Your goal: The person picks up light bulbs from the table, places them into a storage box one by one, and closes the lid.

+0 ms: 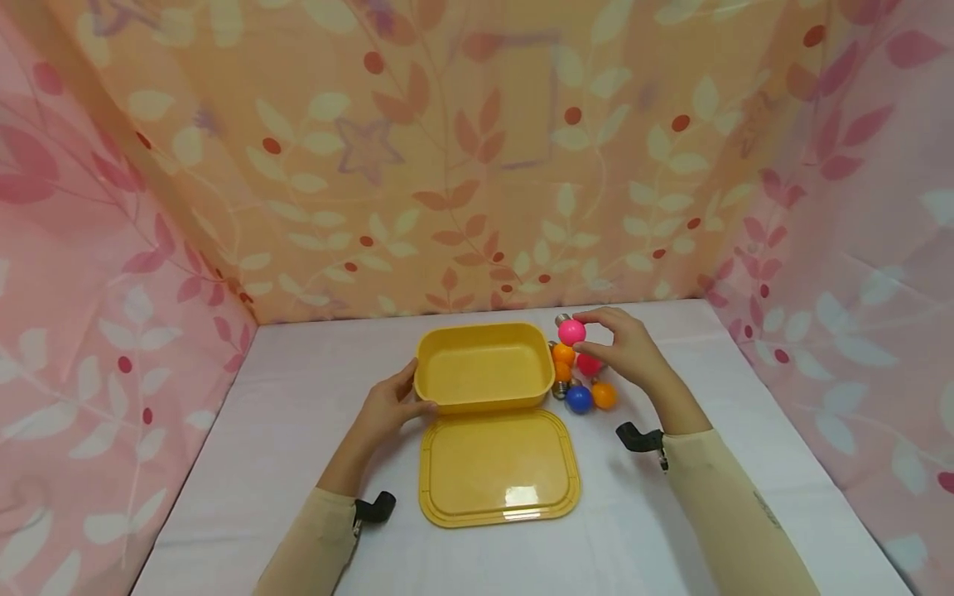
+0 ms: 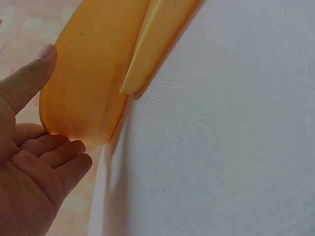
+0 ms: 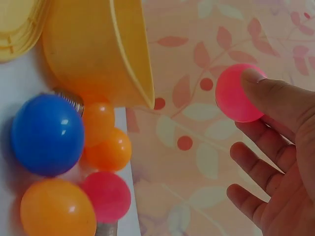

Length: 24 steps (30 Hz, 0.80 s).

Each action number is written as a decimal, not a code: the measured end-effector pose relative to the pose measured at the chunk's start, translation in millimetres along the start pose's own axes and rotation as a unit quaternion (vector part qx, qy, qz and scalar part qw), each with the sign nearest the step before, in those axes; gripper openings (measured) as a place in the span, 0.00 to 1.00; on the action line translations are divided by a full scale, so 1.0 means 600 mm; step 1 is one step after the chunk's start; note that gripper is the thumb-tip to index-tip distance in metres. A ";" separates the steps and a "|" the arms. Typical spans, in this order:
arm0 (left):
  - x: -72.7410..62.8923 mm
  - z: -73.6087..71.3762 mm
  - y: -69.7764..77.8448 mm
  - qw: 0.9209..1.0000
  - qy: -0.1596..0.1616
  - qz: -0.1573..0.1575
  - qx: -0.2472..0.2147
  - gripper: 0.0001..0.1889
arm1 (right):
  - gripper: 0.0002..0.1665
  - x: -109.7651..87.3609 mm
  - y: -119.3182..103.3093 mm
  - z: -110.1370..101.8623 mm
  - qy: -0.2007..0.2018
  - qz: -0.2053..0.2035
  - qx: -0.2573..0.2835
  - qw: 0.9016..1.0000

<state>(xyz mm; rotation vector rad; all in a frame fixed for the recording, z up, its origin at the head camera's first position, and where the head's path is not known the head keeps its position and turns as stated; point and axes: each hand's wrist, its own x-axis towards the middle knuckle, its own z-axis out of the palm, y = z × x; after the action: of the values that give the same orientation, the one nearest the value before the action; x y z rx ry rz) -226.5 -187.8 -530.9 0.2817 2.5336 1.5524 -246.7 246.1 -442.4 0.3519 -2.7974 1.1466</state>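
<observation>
A pink light bulb (image 1: pixel 572 333) is pinched between the thumb and fingers of my right hand (image 1: pixel 624 343), its metal base pointing away. In the right wrist view the bulb (image 3: pixel 240 93) shows round and glossy, above the other bulbs. My left hand (image 1: pixel 386 407) holds the near left corner of an open yellow box (image 1: pixel 483 407). Its thumb and fingers lie around that corner in the left wrist view. Beside the box's right wall lie a blue bulb (image 1: pixel 579 400), a red-pink bulb (image 1: pixel 589 363) and several orange bulbs (image 1: pixel 604 395).
A yellow lid (image 1: pixel 498 468) lies flat in front of the box, against its near wall. All this stands on a white-covered table (image 1: pixel 313 372). Patterned curtains (image 1: pixel 447 165) enclose the table at the back and both sides.
</observation>
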 end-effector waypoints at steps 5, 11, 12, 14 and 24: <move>-0.003 -0.001 0.002 1.000 -0.003 -0.002 -0.005 0.58 | 0.33 0.023 -0.022 0.015 -0.025 -0.014 0.002 1.000; -0.003 0.001 0.001 1.000 -0.007 0.003 -0.012 0.57 | 0.31 0.050 -0.046 0.042 -0.052 -0.034 0.037 0.997; -0.002 0.001 0.000 1.000 -0.008 0.005 -0.011 0.57 | 0.30 0.054 -0.050 0.047 -0.056 -0.038 0.042 0.997; -0.001 0.001 -0.001 1.000 -0.008 0.007 -0.012 0.56 | 0.30 0.063 -0.059 0.057 -0.065 -0.047 0.050 0.996; 0.001 -0.003 0.001 1.000 -0.009 0.009 -0.019 0.58 | 0.30 0.103 -0.094 0.111 -0.104 -0.084 0.050 0.990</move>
<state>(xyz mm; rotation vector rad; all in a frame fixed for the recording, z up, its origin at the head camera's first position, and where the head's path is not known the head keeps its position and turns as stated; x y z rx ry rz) -227.5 -188.8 -529.9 0.3123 2.4919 1.5951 -293.0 149.6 -440.5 0.7424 -2.8173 1.2816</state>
